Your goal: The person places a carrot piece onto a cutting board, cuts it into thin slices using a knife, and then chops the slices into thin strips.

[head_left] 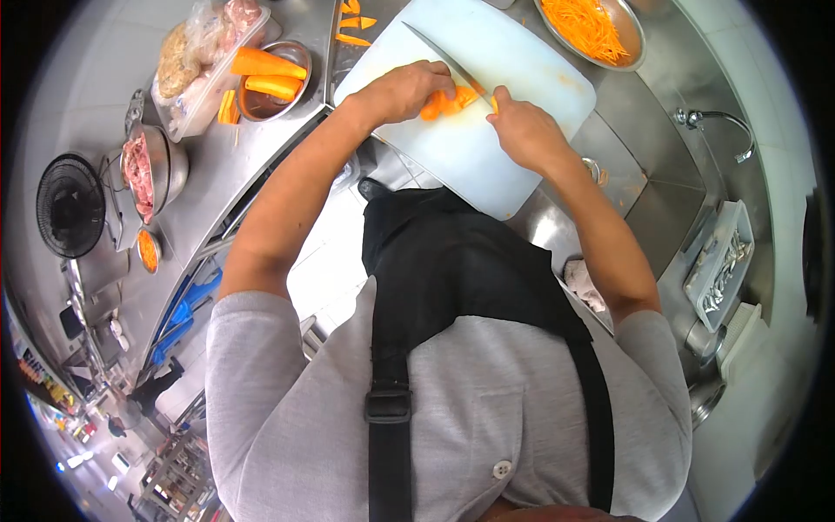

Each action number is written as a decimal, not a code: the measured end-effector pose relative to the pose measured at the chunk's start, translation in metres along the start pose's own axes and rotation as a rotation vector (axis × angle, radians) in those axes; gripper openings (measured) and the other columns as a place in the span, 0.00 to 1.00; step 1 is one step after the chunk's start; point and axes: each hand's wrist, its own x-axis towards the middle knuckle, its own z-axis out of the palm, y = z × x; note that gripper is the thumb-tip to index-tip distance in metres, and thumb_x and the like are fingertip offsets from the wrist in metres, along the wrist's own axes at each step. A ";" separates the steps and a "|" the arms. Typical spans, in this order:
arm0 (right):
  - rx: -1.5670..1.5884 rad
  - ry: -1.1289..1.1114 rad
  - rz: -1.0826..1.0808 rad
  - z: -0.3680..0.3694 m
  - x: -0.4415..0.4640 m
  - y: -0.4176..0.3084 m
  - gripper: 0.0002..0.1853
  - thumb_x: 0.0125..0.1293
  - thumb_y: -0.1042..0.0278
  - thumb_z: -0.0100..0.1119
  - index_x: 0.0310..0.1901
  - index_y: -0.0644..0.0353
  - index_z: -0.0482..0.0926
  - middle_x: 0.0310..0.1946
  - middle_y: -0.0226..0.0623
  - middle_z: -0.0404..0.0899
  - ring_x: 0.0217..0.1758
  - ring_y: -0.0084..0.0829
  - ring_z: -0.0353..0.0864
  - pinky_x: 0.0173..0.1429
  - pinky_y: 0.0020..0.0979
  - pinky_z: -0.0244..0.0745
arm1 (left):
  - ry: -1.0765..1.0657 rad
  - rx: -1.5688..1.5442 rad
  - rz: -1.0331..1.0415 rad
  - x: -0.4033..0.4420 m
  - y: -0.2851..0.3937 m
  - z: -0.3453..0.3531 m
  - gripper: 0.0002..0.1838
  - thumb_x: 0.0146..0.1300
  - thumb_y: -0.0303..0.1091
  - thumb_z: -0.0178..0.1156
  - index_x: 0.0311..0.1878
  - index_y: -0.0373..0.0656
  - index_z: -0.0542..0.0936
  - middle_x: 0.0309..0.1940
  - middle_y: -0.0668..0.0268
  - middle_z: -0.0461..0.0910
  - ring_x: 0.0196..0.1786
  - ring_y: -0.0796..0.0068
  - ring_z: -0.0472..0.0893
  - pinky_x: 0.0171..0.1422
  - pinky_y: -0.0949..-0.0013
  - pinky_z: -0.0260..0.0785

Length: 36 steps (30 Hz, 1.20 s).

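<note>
My right hand (529,135) is closed round the handle of a long kitchen knife (445,59). The blade points up and left across a white cutting board (531,65). My left hand (407,91) has its fingers curled down on cut carrot pieces (448,103), holding them beside the blade. Some of the carrot is hidden under those fingers. At the top right, a metal bowl (642,43) holds a heap of shredded carrot (591,30).
On the left counter, a metal bowl (306,56) holds large carrot chunks (271,85), beside plastic bags of meat (196,52). A pot of raw meat (139,170) and a black strainer (70,204) are further left. To the right are a faucet (744,130) and a tray of utensils (722,265).
</note>
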 end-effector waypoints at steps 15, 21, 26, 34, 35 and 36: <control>0.021 -0.048 0.042 0.009 0.009 -0.008 0.15 0.85 0.62 0.54 0.59 0.67 0.70 0.44 0.62 0.89 0.53 0.60 0.90 0.59 0.58 0.82 | -0.008 0.006 0.020 0.004 -0.001 -0.005 0.18 0.64 0.14 0.65 0.56 0.42 0.86 0.60 0.59 0.83 0.67 0.48 0.82 0.71 0.53 0.77; 0.050 -0.061 0.067 0.015 0.014 -0.008 0.16 0.85 0.62 0.54 0.61 0.67 0.70 0.45 0.62 0.89 0.54 0.61 0.90 0.60 0.58 0.82 | 0.008 -0.033 0.003 0.002 -0.006 0.005 0.19 0.64 0.13 0.64 0.56 0.41 0.86 0.61 0.58 0.83 0.67 0.48 0.82 0.72 0.54 0.77; 0.062 -0.061 0.085 -0.006 0.002 -0.021 0.18 0.85 0.60 0.56 0.61 0.67 0.70 0.45 0.64 0.88 0.53 0.63 0.88 0.59 0.59 0.80 | 0.034 -0.044 0.001 -0.001 -0.007 0.006 0.21 0.63 0.12 0.64 0.56 0.41 0.87 0.62 0.58 0.83 0.67 0.49 0.82 0.74 0.55 0.77; 0.030 -0.029 0.047 0.009 0.010 -0.019 0.20 0.85 0.63 0.54 0.68 0.68 0.70 0.46 0.61 0.90 0.55 0.59 0.90 0.61 0.57 0.82 | 0.061 -0.054 -0.014 -0.004 -0.006 0.005 0.23 0.62 0.11 0.65 0.58 0.42 0.89 0.63 0.59 0.83 0.66 0.51 0.83 0.74 0.56 0.78; 0.035 -0.018 0.054 0.017 0.012 -0.016 0.21 0.85 0.63 0.54 0.69 0.69 0.70 0.46 0.61 0.90 0.56 0.60 0.90 0.61 0.57 0.82 | 0.070 -0.069 -0.016 -0.006 -0.004 0.005 0.23 0.62 0.11 0.65 0.58 0.42 0.89 0.63 0.59 0.84 0.66 0.51 0.83 0.74 0.56 0.78; 0.036 -0.019 0.048 0.022 0.013 -0.013 0.21 0.85 0.63 0.54 0.69 0.69 0.69 0.46 0.61 0.90 0.55 0.60 0.90 0.61 0.57 0.82 | 0.078 -0.082 -0.014 -0.006 -0.004 0.005 0.23 0.62 0.11 0.65 0.58 0.42 0.89 0.63 0.59 0.84 0.66 0.51 0.83 0.74 0.56 0.78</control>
